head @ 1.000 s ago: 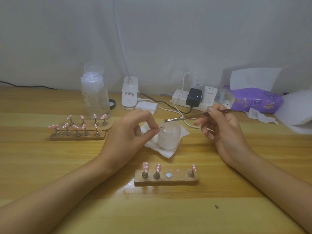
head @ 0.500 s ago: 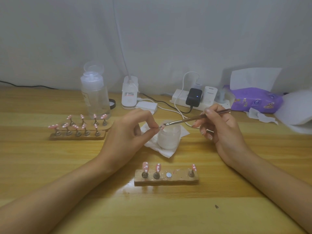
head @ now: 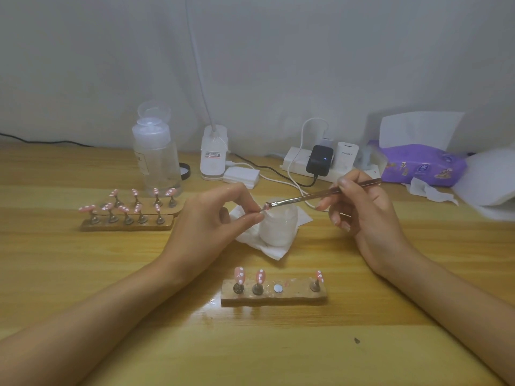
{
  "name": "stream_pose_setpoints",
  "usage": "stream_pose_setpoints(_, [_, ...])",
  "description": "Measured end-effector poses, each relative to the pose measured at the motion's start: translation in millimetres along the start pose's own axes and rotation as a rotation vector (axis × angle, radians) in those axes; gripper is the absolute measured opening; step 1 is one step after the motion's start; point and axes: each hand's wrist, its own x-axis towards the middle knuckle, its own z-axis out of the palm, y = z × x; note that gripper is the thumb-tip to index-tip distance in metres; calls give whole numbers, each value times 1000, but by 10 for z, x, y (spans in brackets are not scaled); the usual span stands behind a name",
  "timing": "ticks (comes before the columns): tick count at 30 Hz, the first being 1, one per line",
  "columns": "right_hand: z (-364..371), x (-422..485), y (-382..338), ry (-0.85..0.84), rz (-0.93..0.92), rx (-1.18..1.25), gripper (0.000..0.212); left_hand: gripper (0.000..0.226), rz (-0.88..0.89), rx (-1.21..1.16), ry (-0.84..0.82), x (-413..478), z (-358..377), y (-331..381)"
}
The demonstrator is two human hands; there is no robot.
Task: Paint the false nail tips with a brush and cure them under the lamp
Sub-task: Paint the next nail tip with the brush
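The tip (head: pixel 263 212) is pinched in the left grip (head: pixel 217 221), over the jar (head: pixel 278 228); the right grip (head: pixel 359 207) grasps the brush (head: pixel 306 196), bristles touching the tip; a heavy stroke could flood its edge, and a slack pinch could drop it into the jar; it seems to point right, toward the bristles, though too small to be sure; the brush's long axis climbs from lower left to upper right; the holder (head: pixel 274 296) sits near on the worktop (head: pixel 83 274).

pretty dim, flat indoor light with a dull greyish cast. soft shadows lie on the wooden table (head: pixel 83 274), with a glare patch just left of the front nail stand (head: pixel 273 298). everything's soft and smeary, edges slightly bowed.
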Motion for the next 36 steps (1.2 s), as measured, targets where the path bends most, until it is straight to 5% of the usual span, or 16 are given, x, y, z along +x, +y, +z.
stream_pose_setpoints(36, [17, -25, -16, 18, -35, -40, 24, 10, 11, -33, -7, 5, 8, -8])
